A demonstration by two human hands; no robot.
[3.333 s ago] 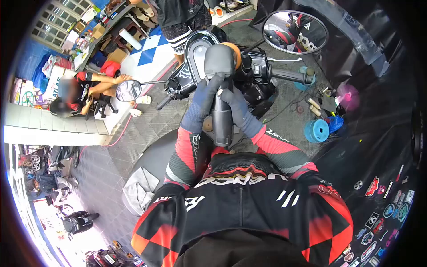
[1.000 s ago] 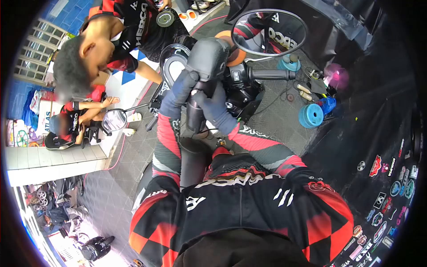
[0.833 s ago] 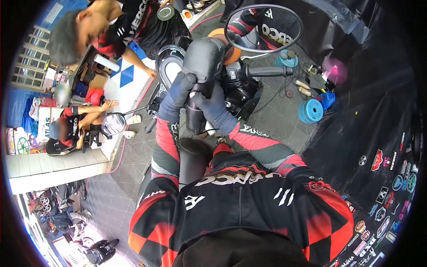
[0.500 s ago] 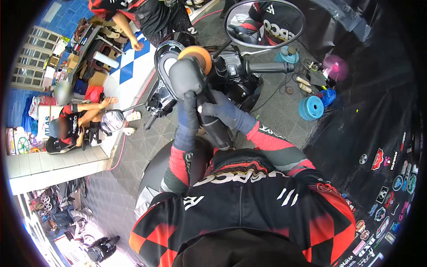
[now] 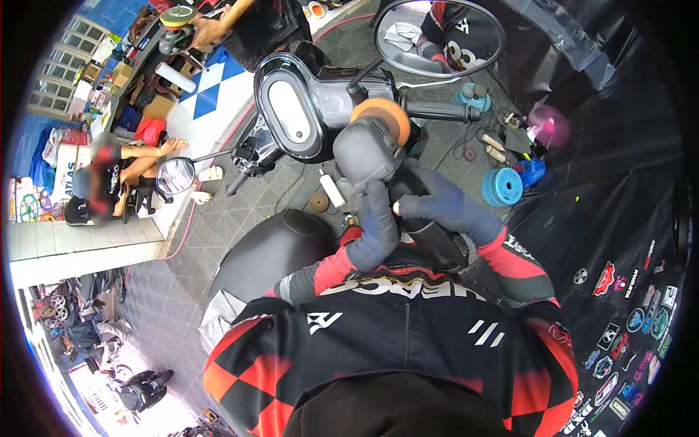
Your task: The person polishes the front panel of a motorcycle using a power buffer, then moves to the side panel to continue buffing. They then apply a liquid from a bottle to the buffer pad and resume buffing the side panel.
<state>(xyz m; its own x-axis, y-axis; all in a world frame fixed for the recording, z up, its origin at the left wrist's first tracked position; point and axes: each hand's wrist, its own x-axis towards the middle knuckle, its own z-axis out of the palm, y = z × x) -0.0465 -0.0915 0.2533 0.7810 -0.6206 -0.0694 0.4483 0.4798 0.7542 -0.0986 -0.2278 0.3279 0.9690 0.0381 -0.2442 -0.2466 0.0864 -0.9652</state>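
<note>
A black polisher (image 5: 368,156) with an orange foam pad (image 5: 386,115) is held in both my gloved hands. My left hand (image 5: 377,224) is wrapped round the side of the polisher just behind its head. Farther back, my right hand (image 5: 443,202) grips the handle, its fingers closed. The pad overlaps the black scooter's handlebar cover (image 5: 349,87) near the right grip (image 5: 440,111). Left of the polisher, the oval instrument panel (image 5: 287,109) shows pale and glossy. The dark seat (image 5: 273,251) lies near my left forearm.
Round mirrors stick out on the right (image 5: 440,36) and left (image 5: 175,175). A white bottle (image 5: 333,188) and brown disc (image 5: 318,202) lie by the seat. Another person's hand (image 5: 210,33) holds a polisher (image 5: 176,29); people sit at left. A blue container (image 5: 502,187) stands right.
The polisher and both my hands have moved right and toward me, uncovering the instrument panel. At the top, the other person's polisher has come into view.
</note>
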